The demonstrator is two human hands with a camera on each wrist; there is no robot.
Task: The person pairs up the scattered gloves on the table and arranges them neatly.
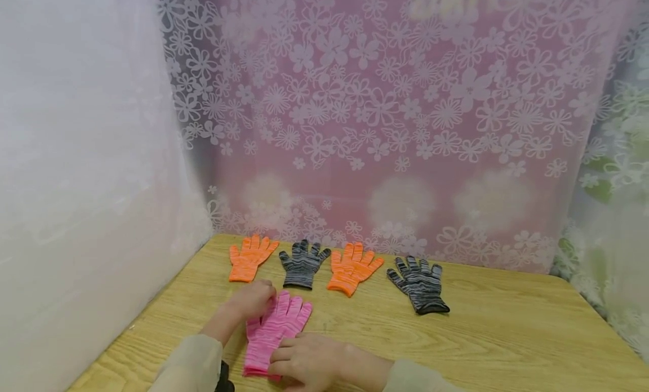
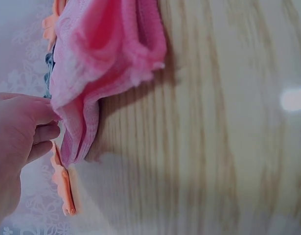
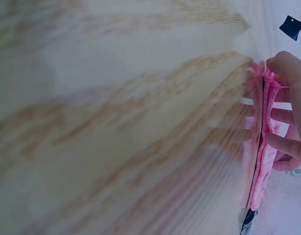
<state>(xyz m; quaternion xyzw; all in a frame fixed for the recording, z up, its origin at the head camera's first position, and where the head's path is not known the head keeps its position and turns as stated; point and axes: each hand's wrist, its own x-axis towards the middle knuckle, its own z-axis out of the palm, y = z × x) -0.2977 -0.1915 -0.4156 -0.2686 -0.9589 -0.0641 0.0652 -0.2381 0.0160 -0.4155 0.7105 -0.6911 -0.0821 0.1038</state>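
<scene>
A pink knit glove [image 1: 276, 335] lies on the wooden table in front of the person, its fingers pointing away. The left hand [image 1: 257, 298] is at the glove's upper left; in the left wrist view that hand [image 2: 20, 127] pinches an edge of the pink fabric [image 2: 79, 117]. On the lower right side of the glove, by the cuff, rests the right hand [image 1: 309, 358]. Seen from the right wrist, the right hand [image 3: 289, 117] has its fingers spread over the pink glove [image 3: 262, 161], with the thumb at one end of it.
Behind the pink glove lies a row: an orange glove [image 1: 248, 258], a grey-black glove [image 1: 303, 265], a second orange glove [image 1: 353, 268] and a second grey-black glove [image 1: 421, 285]. A flowered translucent curtain [image 1: 385, 127] hangs along the table's [image 1: 507, 335] back edge; a white sheet [image 1: 96, 155] borders the left.
</scene>
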